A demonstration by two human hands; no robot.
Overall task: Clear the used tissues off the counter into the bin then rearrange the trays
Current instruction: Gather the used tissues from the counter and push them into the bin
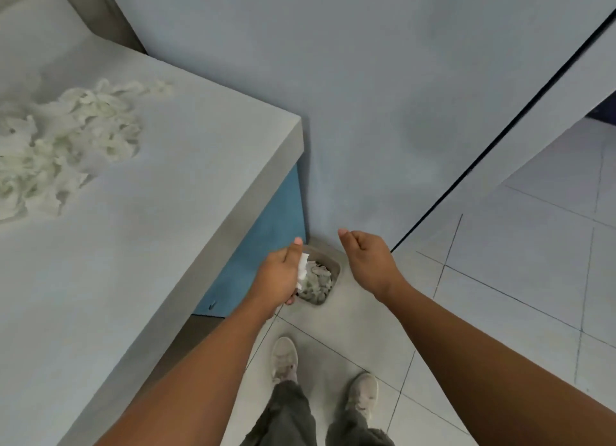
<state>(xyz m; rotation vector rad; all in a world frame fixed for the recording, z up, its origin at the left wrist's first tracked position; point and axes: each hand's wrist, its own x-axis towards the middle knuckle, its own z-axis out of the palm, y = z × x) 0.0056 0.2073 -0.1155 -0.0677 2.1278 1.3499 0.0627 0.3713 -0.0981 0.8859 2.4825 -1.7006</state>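
Counter [173, 192]: grey top, fills the left of the view. No trays in view, so you cannot score the rearranging step from here; treat it as not started.

Pile [63, 139]: a large heap of white tissues sits at the far left of the counter, well apart from the edge nearest the bin. Crumpled, torn into loose strips, light and fluffy-looking. Judgement: they will compress easily in a fist, and stray bits may drop on the way over.

Bin [333, 264]: small, beige, on the floor at the foot of the counter's end, against the wall. It already holds a mound of greyish-white tissues up near the rim. Judgement: clearing is partly done, but most of the load is left, and the bin may not take it all.

Left hand [281, 275]: above the bin, your fingers are curled round a small white wad [302, 269], not yet released.

Right hand [366, 259]: beside the bin on the wall side, your fingers are loosely curled with nothing visible in them.
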